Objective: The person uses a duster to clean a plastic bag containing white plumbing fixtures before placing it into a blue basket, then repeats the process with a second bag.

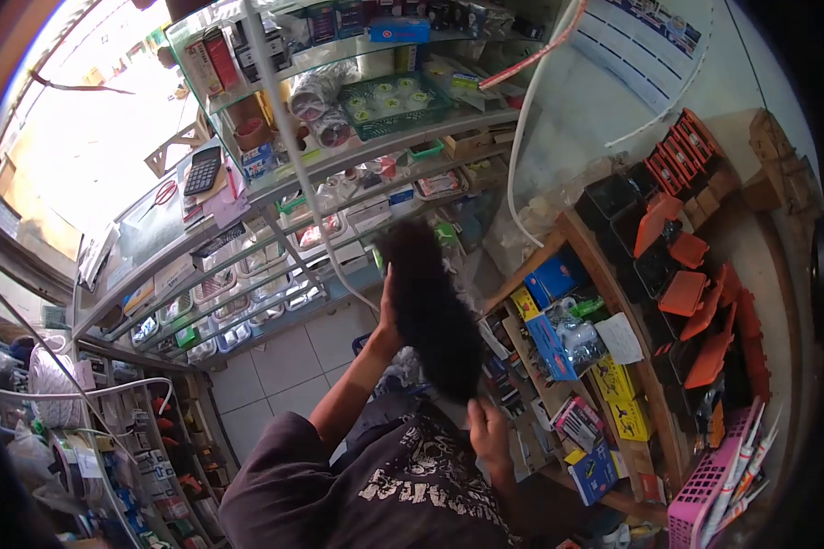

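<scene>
A long, black, fluffy duster [435, 316] is held up in front of my chest, tilted with its upper end to the left. My right hand [488, 428] is closed at its lower end, where a handle is mostly hidden by the fingers. My left hand [390, 316] grips the duster's left side higher up, its fingers partly hidden behind the dark fibres.
A glass display counter [284, 183] with shelves of packaged goods stands ahead; a calculator [203, 171] and red scissors [162, 194] lie on it. At right are black bins with orange lids [682, 293] and a pink basket [705, 489]. A white cable [298, 165] hangs in front.
</scene>
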`<control>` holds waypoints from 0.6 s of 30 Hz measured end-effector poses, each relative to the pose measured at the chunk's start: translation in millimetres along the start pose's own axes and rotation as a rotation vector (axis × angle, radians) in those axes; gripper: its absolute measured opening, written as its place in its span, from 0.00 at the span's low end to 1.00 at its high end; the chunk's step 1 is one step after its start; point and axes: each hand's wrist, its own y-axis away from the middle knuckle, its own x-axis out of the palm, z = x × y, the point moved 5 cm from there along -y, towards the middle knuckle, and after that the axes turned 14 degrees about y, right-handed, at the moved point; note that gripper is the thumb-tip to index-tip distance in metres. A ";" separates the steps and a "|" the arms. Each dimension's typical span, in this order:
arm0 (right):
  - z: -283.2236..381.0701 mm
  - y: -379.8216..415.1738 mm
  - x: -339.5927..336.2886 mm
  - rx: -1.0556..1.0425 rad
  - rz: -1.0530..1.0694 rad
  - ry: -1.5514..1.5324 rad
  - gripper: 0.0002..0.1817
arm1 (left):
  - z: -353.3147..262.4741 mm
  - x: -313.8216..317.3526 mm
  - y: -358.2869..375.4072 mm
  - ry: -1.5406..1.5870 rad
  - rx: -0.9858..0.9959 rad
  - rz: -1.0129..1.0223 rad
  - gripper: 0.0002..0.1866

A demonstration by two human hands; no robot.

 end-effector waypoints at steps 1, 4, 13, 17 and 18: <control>-5.7 -6.1 -1.3 0.056 -0.022 -0.042 0.15 | 8.7 3.8 6.8 -0.012 -0.170 -0.017 0.34; -0.6 -13.4 -5.4 0.023 -0.017 -0.094 0.16 | 9.8 -13.8 -4.4 -0.127 -0.176 -0.008 0.38; -13.1 -4.6 -15.7 0.126 0.032 -0.154 0.17 | -11.1 -12.0 -4.9 -0.387 -0.061 0.028 0.37; -16.4 -2.7 -30.1 0.086 0.026 -0.117 0.16 | -3.7 8.1 5.0 -0.084 -0.148 -0.037 0.39; -18.3 -3.8 -33.2 0.088 0.028 -0.116 0.16 | -3.8 4.3 5.4 -0.082 -0.148 -0.039 0.39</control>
